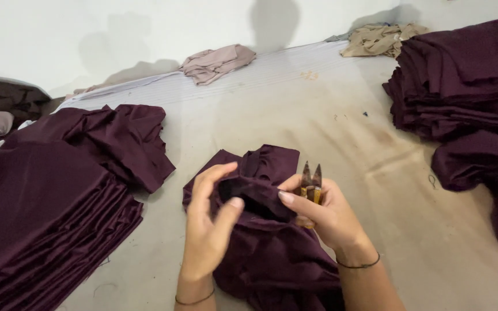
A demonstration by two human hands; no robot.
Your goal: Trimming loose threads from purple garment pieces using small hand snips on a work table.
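Note:
A dark plum garment [272,253] lies bunched on the table in front of me. My left hand [209,224] pinches a fold of it near its gathered top edge. My right hand [324,213] grips the same fold from the right and also holds small thread snips [311,181], whose two pointed blades stick up above my fingers. Thin bands sit on both wrists.
A tall stack of folded plum cloth [41,224] fills the left, a loose piece [128,138] draped over it. Another plum stack [468,80] stands at the right. Beige [217,62] and tan [381,37] cloth lie by the far wall. The tabletop [318,109] is stained.

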